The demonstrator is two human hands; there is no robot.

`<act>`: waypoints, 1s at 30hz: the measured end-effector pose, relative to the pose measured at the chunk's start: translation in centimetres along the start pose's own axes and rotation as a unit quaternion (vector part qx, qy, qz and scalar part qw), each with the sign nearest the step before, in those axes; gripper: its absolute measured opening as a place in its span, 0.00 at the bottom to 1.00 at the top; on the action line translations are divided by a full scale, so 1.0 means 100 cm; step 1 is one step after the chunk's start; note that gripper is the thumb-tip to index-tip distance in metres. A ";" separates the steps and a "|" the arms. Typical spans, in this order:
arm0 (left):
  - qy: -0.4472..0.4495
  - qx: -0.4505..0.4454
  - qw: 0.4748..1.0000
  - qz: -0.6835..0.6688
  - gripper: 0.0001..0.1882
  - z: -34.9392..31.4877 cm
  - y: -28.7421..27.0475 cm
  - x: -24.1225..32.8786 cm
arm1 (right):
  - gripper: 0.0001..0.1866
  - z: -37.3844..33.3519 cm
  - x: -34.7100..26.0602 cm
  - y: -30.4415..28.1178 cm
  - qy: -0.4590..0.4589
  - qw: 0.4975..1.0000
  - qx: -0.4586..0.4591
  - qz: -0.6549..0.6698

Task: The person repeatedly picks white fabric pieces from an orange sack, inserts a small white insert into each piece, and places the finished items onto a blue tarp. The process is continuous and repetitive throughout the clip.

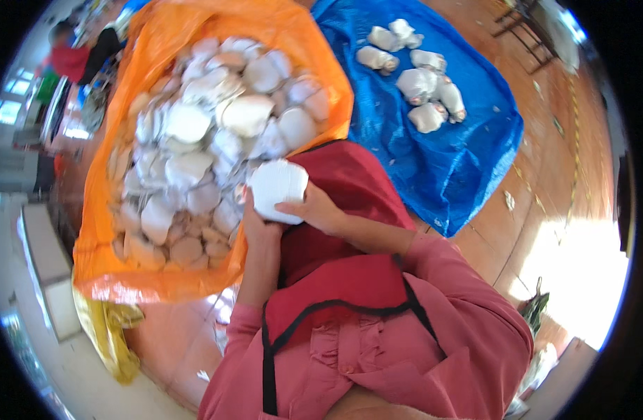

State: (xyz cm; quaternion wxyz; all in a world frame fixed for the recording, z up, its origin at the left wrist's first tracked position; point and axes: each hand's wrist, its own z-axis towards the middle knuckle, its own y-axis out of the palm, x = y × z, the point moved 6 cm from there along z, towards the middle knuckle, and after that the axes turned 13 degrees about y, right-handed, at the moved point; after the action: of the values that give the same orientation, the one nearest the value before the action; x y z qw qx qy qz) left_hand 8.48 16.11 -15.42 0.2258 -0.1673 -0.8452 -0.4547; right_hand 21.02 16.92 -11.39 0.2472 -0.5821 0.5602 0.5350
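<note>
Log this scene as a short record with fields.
Held: white rounded piece
Left hand: supporting its left side
Right hand: gripping its right side, thumb on top
Left: orange sheet bearing a heap of pale rounded pieces
Ahead right: blue sheet bearing white bundles
Lap: red apron

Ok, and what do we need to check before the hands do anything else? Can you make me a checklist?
1. Left hand on the white rounded item: ok.
2. Right hand on it too: ok.
3. A hand free to pick up something else: not ok, both are busy.
4. Pile of white pieces inside the orange sheet: ok.
5. White bundles lying on the blue sheet: ok.
6. Underside of the held item neat: cannot tell, it's hidden.
</note>
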 end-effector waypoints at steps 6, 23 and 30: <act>-0.018 0.061 0.998 0.010 0.23 0.004 -0.010 -0.013 | 0.22 0.006 0.026 -0.022 0.134 0.991 -0.009 0.020; 0.054 0.055 0.988 0.135 0.13 0.017 -0.075 0.058 | 0.20 0.032 -0.078 -0.264 -0.079 0.982 0.111 0.134; 0.126 0.115 0.946 0.276 0.10 0.060 -0.095 0.063 | 0.17 0.006 0.008 -0.196 0.118 0.980 0.155 0.039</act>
State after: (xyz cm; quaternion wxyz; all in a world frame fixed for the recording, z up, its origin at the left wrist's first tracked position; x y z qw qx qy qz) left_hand -2.81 16.61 -21.53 0.4646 -0.3087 -0.7770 -0.2918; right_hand 38.62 22.08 -18.37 0.2456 -0.5736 0.6839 0.3781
